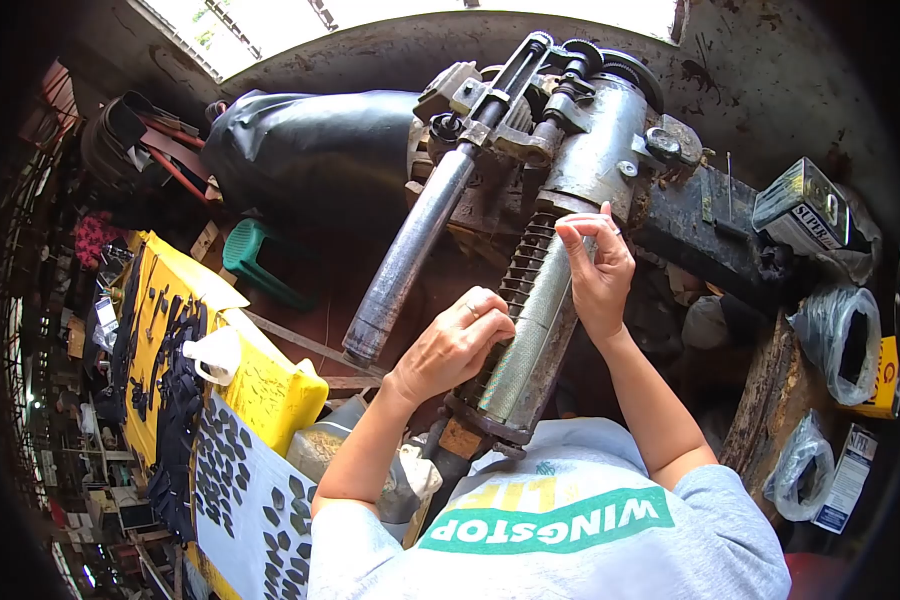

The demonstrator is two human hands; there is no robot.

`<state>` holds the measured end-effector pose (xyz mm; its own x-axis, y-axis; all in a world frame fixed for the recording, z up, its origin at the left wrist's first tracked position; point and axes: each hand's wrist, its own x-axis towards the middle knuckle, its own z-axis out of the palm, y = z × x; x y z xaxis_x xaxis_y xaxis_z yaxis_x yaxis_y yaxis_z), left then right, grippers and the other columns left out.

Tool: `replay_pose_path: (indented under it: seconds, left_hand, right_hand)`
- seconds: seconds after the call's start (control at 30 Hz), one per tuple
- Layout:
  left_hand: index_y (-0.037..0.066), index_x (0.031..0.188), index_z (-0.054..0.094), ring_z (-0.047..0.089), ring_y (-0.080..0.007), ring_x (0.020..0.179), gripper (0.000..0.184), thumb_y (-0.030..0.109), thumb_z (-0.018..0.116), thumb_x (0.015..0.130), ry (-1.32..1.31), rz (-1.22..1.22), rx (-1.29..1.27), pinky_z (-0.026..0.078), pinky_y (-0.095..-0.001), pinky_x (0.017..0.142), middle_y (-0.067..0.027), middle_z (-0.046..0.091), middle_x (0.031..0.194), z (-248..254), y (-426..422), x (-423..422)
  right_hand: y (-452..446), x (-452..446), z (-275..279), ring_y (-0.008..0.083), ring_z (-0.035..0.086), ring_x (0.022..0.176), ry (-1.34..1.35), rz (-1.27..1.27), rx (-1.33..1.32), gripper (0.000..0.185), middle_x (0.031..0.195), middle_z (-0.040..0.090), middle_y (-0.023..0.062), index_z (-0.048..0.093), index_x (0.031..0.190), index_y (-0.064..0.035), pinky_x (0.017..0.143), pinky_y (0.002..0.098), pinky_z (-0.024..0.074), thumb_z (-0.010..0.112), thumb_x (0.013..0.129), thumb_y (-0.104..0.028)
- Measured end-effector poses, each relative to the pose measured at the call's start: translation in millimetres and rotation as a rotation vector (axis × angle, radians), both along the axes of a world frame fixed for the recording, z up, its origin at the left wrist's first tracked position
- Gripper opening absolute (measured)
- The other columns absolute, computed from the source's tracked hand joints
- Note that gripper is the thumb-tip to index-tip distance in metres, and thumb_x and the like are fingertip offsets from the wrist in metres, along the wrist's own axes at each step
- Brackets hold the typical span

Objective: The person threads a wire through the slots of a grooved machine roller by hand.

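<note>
A machine with a wide metal cylinder (600,140) stands in front of me, a coil spring (528,262) and a textured, light metal bar (530,350) running from it toward my body. My left hand (455,340) is closed beside the lower part of the spring, its fingertips pinched together; what they hold, if anything, is hidden. Higher up, my right hand (600,268) is raised over the bar's right side, thumb and index finger brought together; anything between them is too small to make out. A polished roller (410,255) slants along the machine's left side.
Yellow sheeting (185,285) and a white sheet with many small dark pieces (245,500) lie at the left. A green plastic stool (255,262) is behind them. At the right are a metal can (805,210), clear plastic bags (838,335) and a box (850,480).
</note>
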<state>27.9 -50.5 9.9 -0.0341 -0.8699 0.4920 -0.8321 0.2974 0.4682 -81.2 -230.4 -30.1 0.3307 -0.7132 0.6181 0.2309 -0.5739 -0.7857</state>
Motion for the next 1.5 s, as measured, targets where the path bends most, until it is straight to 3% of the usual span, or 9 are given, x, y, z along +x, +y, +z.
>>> replay_pose_path:
  seconds: [0.3,0.7,0.9,1.1,1.33,1.43,1.5]
  left_hand:
    - [0.001,0.092,0.063,0.059,-0.0282,0.084,0.018,-0.007,0.069,0.077,-0.152,0.001,-0.040,0.052,-0.0381,0.073,-0.0105,0.055,0.095,0,5,-1]
    - [0.001,0.090,0.057,0.057,-0.0289,0.089,0.013,-0.005,0.068,0.084,0.235,-0.005,0.084,0.049,-0.0362,0.078,-0.0128,0.052,0.096,-12,2,3]
    - [0.001,0.090,0.058,0.054,-0.0290,0.095,0.012,-0.001,0.068,0.085,0.270,0.035,0.083,0.046,-0.0359,0.084,-0.0127,0.053,0.101,-19,6,-1]
    - [0.005,0.089,0.059,0.046,-0.0258,0.108,0.010,0.011,0.066,0.090,0.446,0.094,0.105,0.036,-0.0376,0.098,-0.0092,0.054,0.107,-26,11,-4]
    - [0.008,0.087,0.054,0.043,-0.0192,0.107,0.019,0.024,0.056,0.097,0.865,0.016,0.125,0.031,-0.0344,0.098,-0.0059,0.055,0.110,-20,25,-10]
    - [0.008,0.085,0.053,0.044,-0.0189,0.107,0.023,0.026,0.054,0.099,0.991,-0.120,0.054,0.032,-0.0343,0.098,-0.0076,0.055,0.108,-4,33,-21]
    - [0.007,0.083,0.052,0.047,-0.0174,0.103,0.029,0.030,0.051,0.101,1.078,-0.068,0.036,0.035,-0.0325,0.095,-0.0085,0.054,0.103,3,38,-25]
  right_hand:
    - [-1,-1,0,0.0167,0.065,0.086,0.013,0.003,0.002,0.009,0.087,0.071,0.0033,0.070,0.087,-0.0053,0.117,0.0520,0.0246,0.072,0.090,-0.014]
    - [-2,-1,-2,0.0164,0.065,0.084,0.014,-0.005,-0.012,0.008,0.086,0.070,0.0030,0.070,0.087,-0.0059,0.117,0.0522,0.0250,0.071,0.090,-0.013]
    - [-2,-1,-1,0.0158,0.065,0.085,0.009,0.007,0.005,0.009,0.087,0.070,0.0032,0.069,0.087,-0.0052,0.118,0.0518,0.0237,0.071,0.091,-0.014]
    - [-3,-1,-2,0.0151,0.064,0.085,0.009,0.016,0.014,0.010,0.087,0.070,0.0033,0.069,0.087,-0.0046,0.119,0.0512,0.0222,0.071,0.091,-0.014]
    - [-3,-1,-9,0.0108,0.062,0.084,-0.067,0.043,0.055,0.015,0.087,0.069,0.0013,0.068,0.086,-0.0039,0.120,0.0498,0.0204,0.067,0.095,-0.016]
    - [-1,0,-9,0.0097,0.061,0.084,-0.093,0.050,0.111,0.017,0.088,0.070,0.0008,0.068,0.086,-0.0037,0.120,0.0492,0.0195,0.065,0.097,-0.017]
    - [-2,-1,-9,0.0099,0.061,0.084,-0.079,0.053,0.105,0.018,0.088,0.070,0.0008,0.068,0.086,-0.0036,0.120,0.0494,0.0191,0.065,0.097,-0.018]
